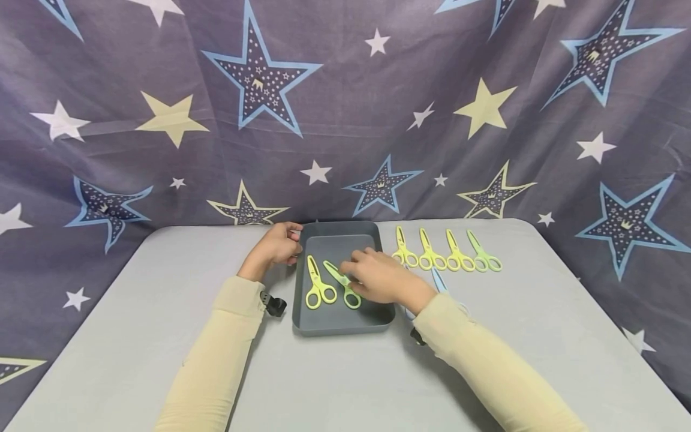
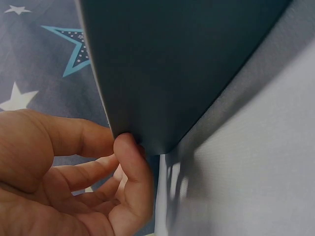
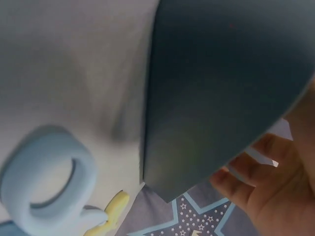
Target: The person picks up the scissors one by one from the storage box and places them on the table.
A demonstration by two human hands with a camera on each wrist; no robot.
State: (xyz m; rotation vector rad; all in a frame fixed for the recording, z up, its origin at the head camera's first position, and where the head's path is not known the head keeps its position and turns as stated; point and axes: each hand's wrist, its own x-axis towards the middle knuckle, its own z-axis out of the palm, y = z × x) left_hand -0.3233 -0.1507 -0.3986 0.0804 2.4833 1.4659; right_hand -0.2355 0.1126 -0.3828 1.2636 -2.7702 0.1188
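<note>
A dark grey rectangular tray (image 1: 340,329) stands on the table. At its far left corner my left hand (image 1: 278,245) pinches the rim between thumb and finger; the left wrist view shows this hand (image 2: 74,172) close up. Inside the tray lie yellow scissors (image 1: 321,290) and, to their right, light green scissors (image 1: 352,298) at a slant. My right hand (image 1: 375,276) is over the tray, its bent fingers at the middle of the green scissors. Whether they grip it is hidden; in the right wrist view the tray wall covers part of the hand (image 3: 275,182).
Right of the tray, yellow scissors (image 1: 432,257) lie in a row with more yellow pairs and green scissors (image 1: 484,260). Blue scissors (image 1: 439,279) lie partly under my right forearm. A star-patterned cloth (image 1: 345,120) hangs behind the table (image 1: 324,384).
</note>
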